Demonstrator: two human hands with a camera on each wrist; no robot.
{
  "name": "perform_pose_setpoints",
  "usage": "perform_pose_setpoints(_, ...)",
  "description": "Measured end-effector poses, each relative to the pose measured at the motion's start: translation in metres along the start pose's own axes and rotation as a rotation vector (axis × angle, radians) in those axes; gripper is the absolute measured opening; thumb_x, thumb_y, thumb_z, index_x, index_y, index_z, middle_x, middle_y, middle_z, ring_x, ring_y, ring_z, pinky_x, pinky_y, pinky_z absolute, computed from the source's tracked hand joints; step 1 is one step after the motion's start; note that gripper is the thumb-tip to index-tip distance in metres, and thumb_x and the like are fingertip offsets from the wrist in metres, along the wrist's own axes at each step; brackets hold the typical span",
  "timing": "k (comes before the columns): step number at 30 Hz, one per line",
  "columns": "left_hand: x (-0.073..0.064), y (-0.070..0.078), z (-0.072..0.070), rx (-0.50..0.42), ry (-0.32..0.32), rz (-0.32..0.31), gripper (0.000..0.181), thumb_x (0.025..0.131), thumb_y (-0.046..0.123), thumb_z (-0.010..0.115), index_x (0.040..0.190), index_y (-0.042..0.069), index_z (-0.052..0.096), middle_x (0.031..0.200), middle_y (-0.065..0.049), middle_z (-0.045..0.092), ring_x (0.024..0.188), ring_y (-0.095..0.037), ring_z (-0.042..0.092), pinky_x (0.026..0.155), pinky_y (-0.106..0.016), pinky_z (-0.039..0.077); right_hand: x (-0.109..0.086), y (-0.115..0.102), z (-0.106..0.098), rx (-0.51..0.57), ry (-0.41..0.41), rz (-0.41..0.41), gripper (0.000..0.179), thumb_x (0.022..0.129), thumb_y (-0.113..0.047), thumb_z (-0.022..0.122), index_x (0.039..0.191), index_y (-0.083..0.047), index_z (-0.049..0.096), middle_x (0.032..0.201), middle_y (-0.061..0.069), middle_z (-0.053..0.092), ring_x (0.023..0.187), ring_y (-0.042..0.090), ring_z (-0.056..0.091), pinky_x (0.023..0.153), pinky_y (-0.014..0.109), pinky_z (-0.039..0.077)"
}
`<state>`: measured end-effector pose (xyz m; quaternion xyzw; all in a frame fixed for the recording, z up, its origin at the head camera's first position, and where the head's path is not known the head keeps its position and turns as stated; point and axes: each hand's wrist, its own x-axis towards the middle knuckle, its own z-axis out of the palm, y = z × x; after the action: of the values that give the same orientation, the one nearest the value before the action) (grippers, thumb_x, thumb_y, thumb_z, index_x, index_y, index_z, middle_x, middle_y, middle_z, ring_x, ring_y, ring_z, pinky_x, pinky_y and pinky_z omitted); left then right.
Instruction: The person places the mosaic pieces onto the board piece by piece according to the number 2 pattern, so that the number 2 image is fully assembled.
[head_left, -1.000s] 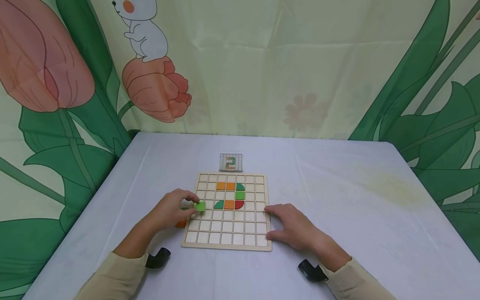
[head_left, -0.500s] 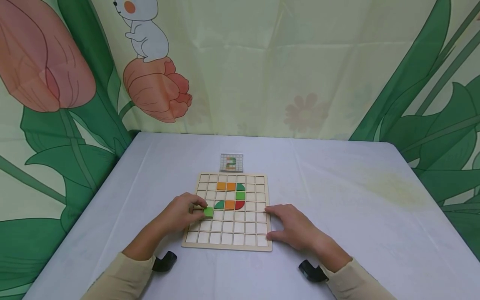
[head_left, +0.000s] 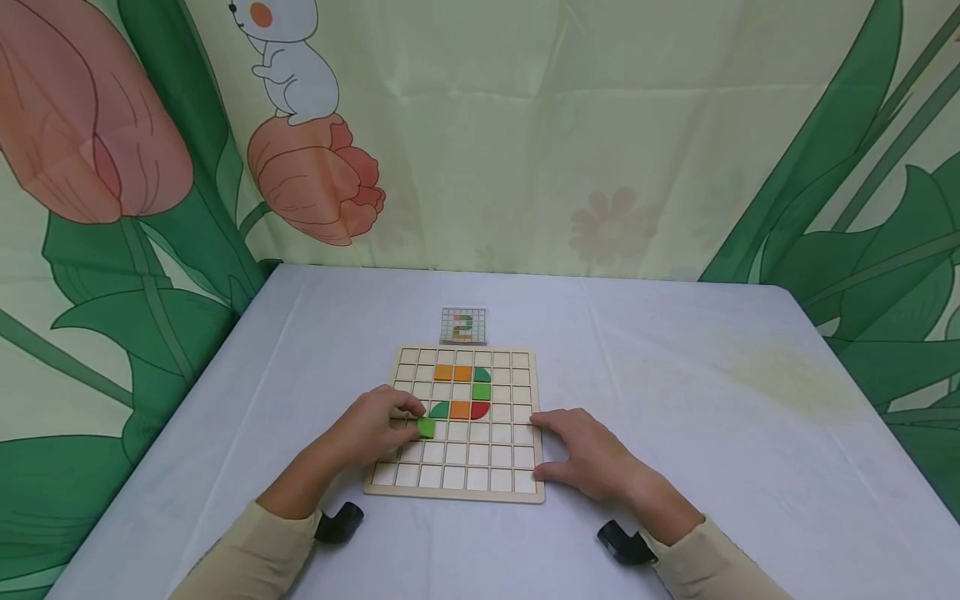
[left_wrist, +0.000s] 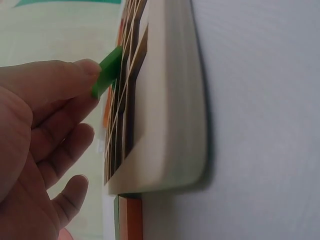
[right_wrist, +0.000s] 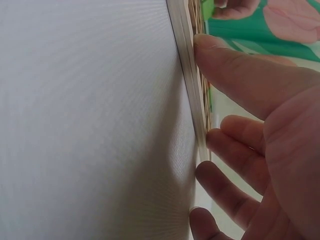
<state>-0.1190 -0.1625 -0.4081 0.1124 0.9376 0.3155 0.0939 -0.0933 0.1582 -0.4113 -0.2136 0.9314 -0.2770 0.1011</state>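
Note:
In the head view a wooden grid board (head_left: 453, 497) lies on the table. My left hand (head_left: 372, 427) pinches a light green square tile (head_left: 426, 428) between thumb and fingers, over the board's left part. The left wrist view shows this tile (left_wrist: 107, 72) tilted, its edge right at the grid bars. My right hand (head_left: 588, 457) touches the board's right edge with thumb and fingertips, fingers spread. Set in the grid are orange squares (head_left: 453, 373), a dark green quarter-round (head_left: 482, 375), a green square (head_left: 481, 392), a red quarter-round (head_left: 479, 410) and another green quarter-round (head_left: 439, 410).
Behind the board stands a small pattern card (head_left: 463, 326) showing a coloured figure on a grid. Orange and green pieces (left_wrist: 131, 218) lie beside the board's left side, hidden behind the left hand in the head view. A white cloth (head_left: 675, 358) covers the table.
My left hand has moved right with the green tile, from the board's left edge to a spot below the left green quarter-round. The right hand stays at the board's edge.

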Motion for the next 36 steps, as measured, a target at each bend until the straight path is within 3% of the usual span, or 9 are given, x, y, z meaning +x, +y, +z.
perform_pose_setpoints(21,0.004,0.009,0.008,0.047,-0.012,0.042,0.015,0.084,0.011,0.081,0.096,0.017,0.073,0.096,0.008,0.063,0.097,-0.014,0.055,0.085,-0.035,0.05,-0.001,0.001,0.002,0.002,0.004,-0.008,0.065,0.081,-0.024,0.084,0.137,-0.004,0.058,0.136,0.011,0.058,0.129,0.033,0.048,0.107,0.05,0.039)
perform_pose_setpoints(36,0.005,0.013,0.007,0.069,-0.027,0.036,0.014,0.084,0.011,0.081,0.095,0.017,0.073,0.095,0.008,0.063,0.096,-0.014,0.055,0.085,-0.035,0.05,0.002,0.003,0.001,-0.001,0.003,-0.019,0.065,0.081,-0.024,0.084,0.137,-0.003,0.058,0.136,0.011,0.058,0.129,0.033,0.048,0.107,0.049,0.039)
